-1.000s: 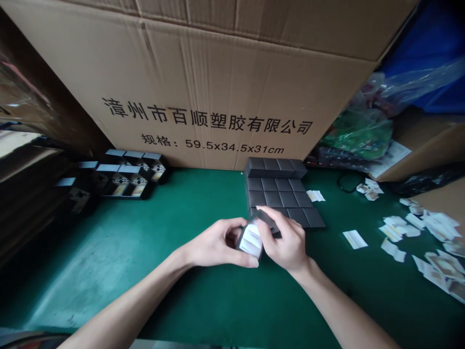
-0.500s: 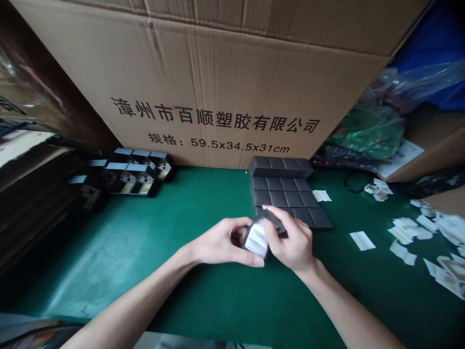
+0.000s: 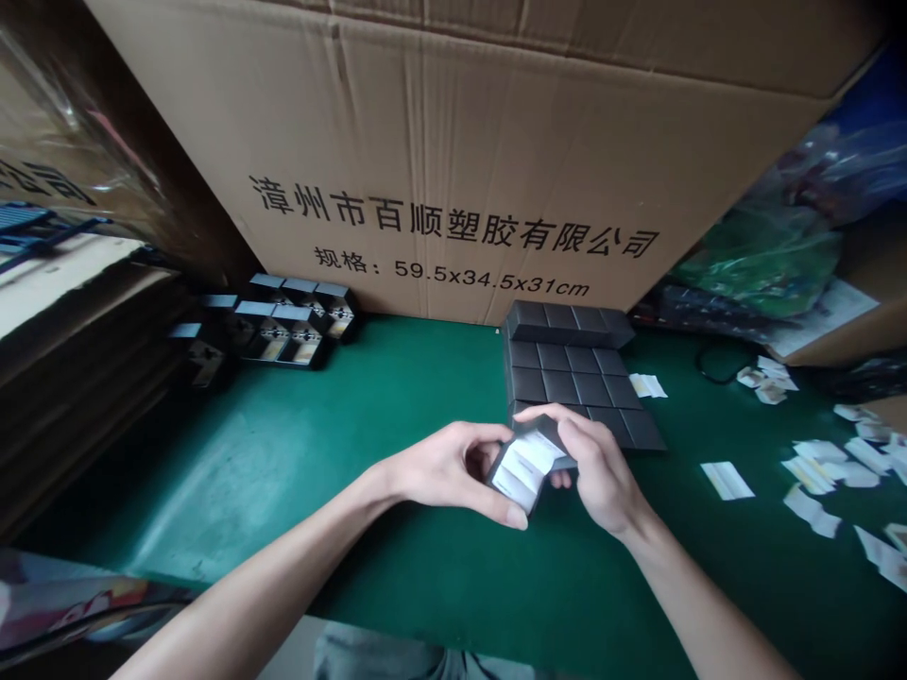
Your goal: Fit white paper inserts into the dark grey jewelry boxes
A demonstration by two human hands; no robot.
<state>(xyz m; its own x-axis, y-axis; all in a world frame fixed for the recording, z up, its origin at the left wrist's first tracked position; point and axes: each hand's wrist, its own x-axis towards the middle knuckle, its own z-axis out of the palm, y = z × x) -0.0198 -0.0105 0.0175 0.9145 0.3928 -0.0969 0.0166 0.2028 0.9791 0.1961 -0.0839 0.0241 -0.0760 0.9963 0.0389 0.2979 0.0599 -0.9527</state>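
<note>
My left hand (image 3: 453, 467) is wrapped round a small dark grey box (image 3: 565, 462) with its lid open. Inside it lies a folded white paper slip (image 3: 521, 474) with faint print. From the right, my right hand (image 3: 599, 463) grips the lid side of the same box, fingers behind and thumb in front. The paper reaches up toward that lid. Just behind my hands stand several closed dark grey boxes (image 3: 573, 359) in neat rows, the back row stacked higher.
Open black boxes (image 3: 273, 335) stand at the back left beside stacked cardboard (image 3: 77, 378). A large printed carton (image 3: 453, 123) walls off the back of the green table (image 3: 418, 378). Loose folded slips (image 3: 814, 467) are scattered on the right, near plastic bags (image 3: 779, 250).
The lid is tipped wider open and more of the white paper shows. My right thumb has drawn back from the paper. The camera view has shifted slightly left.
</note>
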